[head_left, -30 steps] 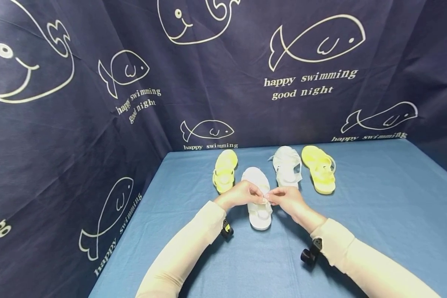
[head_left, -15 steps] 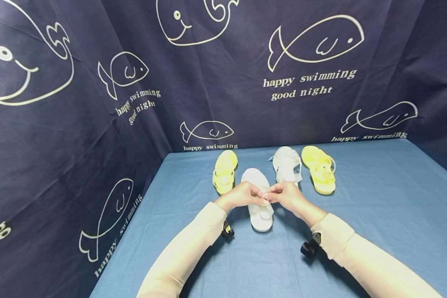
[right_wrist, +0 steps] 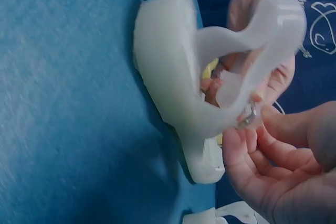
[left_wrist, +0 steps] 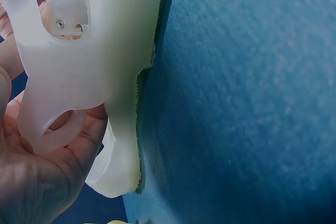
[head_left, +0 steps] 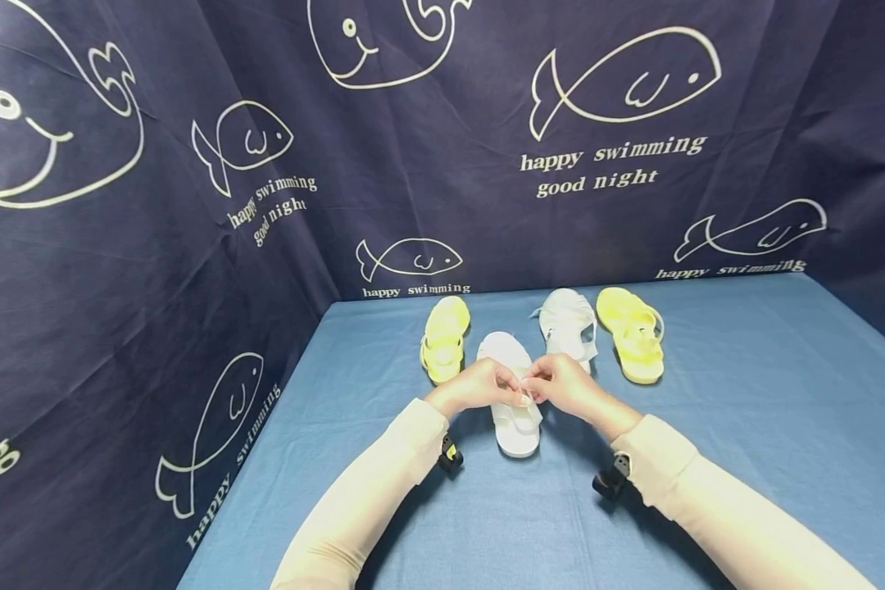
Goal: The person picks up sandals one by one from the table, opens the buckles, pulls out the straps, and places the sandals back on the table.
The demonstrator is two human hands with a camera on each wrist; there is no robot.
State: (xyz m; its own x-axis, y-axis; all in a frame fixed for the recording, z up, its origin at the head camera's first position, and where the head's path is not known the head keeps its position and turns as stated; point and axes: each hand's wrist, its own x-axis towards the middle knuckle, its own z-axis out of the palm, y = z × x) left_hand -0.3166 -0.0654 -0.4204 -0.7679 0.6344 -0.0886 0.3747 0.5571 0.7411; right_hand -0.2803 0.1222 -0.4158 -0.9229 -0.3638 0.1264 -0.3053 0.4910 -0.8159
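A white sandal [head_left: 516, 437] lies on the blue cloth between both hands, its heel end away from me. My left hand [head_left: 479, 385] pinches a part of its strap from the left. From the right, my right hand [head_left: 566, 387] pinches at the strap near its metal buckle [right_wrist: 248, 116], fingertips almost meeting the left ones. In the left wrist view the left hand [left_wrist: 47, 166] curls behind the translucent upper [left_wrist: 63, 72], and a small metal stud [left_wrist: 60, 23] shows. The right hand [right_wrist: 286, 156] has thumb and forefinger together at the buckle.
Behind the hands lie a second white sandal [head_left: 566, 315] and a yellow sandal [head_left: 640, 360] on the right, and another yellow sandal [head_left: 446, 332] on the left. Dark blue fabric printed with fish [head_left: 442, 147] hangs at the back and left.
The right hand has shifted slightly up and its fingers have altered their hold at the strap. The left hand has stayed nearly still; the sandal's front end has moved slightly right.
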